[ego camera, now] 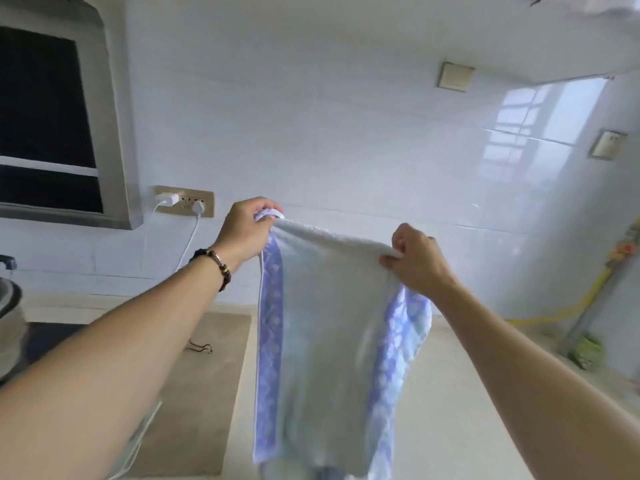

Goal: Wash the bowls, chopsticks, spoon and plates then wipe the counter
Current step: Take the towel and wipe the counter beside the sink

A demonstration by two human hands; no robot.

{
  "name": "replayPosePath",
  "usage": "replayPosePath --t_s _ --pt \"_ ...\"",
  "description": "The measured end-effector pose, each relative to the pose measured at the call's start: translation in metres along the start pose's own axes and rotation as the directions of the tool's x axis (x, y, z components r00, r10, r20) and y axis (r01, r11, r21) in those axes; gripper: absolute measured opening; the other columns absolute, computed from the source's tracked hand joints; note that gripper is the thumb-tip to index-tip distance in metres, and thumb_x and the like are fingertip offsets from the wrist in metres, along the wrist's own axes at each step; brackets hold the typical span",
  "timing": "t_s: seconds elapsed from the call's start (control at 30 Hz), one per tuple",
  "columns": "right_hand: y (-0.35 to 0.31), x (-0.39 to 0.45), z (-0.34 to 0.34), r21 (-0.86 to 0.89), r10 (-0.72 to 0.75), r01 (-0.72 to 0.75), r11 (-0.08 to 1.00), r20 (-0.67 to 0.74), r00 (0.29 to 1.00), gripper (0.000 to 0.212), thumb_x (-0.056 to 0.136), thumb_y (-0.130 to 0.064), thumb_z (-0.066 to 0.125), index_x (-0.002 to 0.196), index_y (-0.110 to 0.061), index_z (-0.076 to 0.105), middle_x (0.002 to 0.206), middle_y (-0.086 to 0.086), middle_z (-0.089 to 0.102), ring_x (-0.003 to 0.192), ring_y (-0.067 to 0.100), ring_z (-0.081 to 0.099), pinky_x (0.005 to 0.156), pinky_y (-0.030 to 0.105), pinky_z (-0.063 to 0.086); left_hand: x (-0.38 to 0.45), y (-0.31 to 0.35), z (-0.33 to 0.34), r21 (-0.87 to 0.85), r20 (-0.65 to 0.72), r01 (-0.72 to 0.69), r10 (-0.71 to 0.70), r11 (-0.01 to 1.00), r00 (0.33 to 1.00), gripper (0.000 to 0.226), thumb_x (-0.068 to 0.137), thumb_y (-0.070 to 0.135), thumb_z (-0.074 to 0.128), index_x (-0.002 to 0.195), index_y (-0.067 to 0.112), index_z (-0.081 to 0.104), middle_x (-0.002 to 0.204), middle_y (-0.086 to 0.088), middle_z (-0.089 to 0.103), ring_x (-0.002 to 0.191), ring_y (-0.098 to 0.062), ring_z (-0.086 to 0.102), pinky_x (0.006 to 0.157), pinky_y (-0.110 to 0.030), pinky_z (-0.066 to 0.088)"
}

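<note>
While both hands pinch its top edge, left hand (246,226) at 10 o'clock, right hand (417,261) at 2, the towel (325,327) hangs mid-frame above the counter (450,427). Soft, light, floppy, prob damp; best held at corners, bunched for wiping.

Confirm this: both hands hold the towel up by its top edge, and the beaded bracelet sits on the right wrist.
Not quite. In the head view the beaded bracelet sits on the left wrist. The rest holds: the left hand and right hand hold the towel up by its top edge.
</note>
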State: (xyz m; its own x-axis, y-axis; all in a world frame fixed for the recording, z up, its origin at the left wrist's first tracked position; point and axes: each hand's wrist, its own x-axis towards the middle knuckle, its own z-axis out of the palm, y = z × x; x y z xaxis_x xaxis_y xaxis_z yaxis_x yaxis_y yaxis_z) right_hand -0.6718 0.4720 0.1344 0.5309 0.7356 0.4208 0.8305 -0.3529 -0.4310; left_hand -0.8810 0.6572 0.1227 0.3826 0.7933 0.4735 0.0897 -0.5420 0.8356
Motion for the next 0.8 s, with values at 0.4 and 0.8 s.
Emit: replayPosePath --t_s 0.4,0.8 --pt "0.056 -0.021 0.016 -0.147 0.011 0.005 0.989 0.108 0.994 0.014 0.092 -0.022 0.068 0.102 -0.013 0.065 0.085 0.002 0.059 0.090 0.027 0.053 0.071 0.030 0.034 -0.039 -0.027 0.051 0.160 -0.072 0.077 -0.066 0.984 0.995 0.014 0.096 0.011 0.060 0.101 0.003 0.071 0.097 -0.005 0.068 0.091 -0.023 0.059 0.075 -0.024 0.039" --pt "0.132 -0.179 0.149 -0.106 0.154 -0.113 0.988 0.766 0.625 0.026 0.082 -0.021 0.080 0.072 -0.025 0.056 0.071 -0.006 0.049 0.062 0.013 0.046 0.054 0.024 0.035 -0.221 -0.156 0.067 0.311 -0.107 0.545 -0.541 0.779 0.834 0.023 0.081 0.014 0.062 0.065 -0.002 0.060 0.063 -0.019 0.046 0.064 -0.032 0.045 0.058 -0.033 0.034"
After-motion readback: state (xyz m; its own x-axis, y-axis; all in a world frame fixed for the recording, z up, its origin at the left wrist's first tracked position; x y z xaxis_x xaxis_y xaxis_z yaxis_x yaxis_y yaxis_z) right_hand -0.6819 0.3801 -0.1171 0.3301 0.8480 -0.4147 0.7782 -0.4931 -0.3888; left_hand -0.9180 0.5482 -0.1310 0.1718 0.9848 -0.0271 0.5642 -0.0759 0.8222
